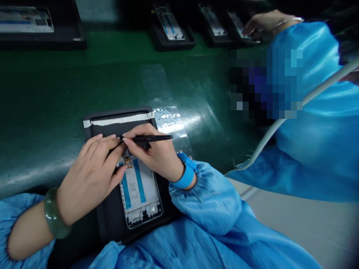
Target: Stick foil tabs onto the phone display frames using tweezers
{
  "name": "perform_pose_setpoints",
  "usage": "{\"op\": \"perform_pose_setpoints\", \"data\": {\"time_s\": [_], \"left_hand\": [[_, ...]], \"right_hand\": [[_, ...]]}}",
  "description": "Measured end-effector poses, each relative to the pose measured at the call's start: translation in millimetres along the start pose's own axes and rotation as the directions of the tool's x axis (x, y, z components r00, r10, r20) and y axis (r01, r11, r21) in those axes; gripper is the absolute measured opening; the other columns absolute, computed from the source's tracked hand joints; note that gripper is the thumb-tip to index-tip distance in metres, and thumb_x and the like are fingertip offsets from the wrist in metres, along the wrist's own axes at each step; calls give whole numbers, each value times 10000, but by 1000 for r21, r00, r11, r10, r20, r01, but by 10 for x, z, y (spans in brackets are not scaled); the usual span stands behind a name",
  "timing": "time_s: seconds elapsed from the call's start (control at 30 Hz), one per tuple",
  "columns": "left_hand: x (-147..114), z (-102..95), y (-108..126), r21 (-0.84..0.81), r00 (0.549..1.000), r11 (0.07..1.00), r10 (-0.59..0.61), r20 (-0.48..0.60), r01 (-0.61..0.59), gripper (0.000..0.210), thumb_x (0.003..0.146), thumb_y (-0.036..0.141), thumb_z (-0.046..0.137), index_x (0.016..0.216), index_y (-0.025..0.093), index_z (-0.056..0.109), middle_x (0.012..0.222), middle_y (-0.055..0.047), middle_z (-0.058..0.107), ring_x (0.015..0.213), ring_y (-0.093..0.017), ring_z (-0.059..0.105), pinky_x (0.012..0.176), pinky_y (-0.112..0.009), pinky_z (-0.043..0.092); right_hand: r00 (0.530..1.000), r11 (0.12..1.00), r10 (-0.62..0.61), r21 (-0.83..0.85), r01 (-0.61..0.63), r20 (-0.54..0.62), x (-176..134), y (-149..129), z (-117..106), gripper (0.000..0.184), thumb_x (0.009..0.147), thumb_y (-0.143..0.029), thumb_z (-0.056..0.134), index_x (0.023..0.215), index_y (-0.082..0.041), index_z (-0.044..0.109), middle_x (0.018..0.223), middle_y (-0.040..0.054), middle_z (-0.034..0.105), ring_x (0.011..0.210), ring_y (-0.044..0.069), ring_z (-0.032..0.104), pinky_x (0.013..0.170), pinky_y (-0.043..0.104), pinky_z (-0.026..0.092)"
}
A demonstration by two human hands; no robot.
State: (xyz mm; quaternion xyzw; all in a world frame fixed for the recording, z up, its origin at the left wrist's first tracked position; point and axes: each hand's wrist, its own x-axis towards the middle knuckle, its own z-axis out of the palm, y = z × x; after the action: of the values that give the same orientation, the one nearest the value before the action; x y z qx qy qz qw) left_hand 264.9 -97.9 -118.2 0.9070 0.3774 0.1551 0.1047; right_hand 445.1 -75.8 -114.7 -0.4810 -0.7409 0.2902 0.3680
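A phone frame [144,186] with two blue strips and a small orange flex cable [128,162] lies in a black tray [108,220]. My right hand [157,149] pinches slim black tweezers [153,138] over the frame's upper end. The tips of the tweezers are hidden near my left fingers. My left hand [92,168] reaches over that same end, fingers stretched out and thumb apart, the thumb beside the flex cable. What lies beneath the left fingertips is hidden.
White tape [122,118] crosses the tray's far end. Clear film strips [171,116] lie on the green bench [112,82]. Farther back, several black trays [176,45] hold phone frames. At right, a co-worker's hand [265,23] touches one; a pale cable [316,89] hangs nearby.
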Motion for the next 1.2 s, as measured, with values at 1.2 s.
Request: {"op": "perform_pose_setpoints", "data": {"time_s": [1.2], "left_hand": [[-32,27,-14,38,1000,999,11,-9,-11,399,876,256,493,1208,36,524,1146,-172,540,1132,-300,492,1023,-490,413]], "right_hand": [[989,993,109,54,-103,-99,-9,-38,37,75,836,-226,613,845,-192,547,786,-41,605,612,44,591,583,155,521]]}}
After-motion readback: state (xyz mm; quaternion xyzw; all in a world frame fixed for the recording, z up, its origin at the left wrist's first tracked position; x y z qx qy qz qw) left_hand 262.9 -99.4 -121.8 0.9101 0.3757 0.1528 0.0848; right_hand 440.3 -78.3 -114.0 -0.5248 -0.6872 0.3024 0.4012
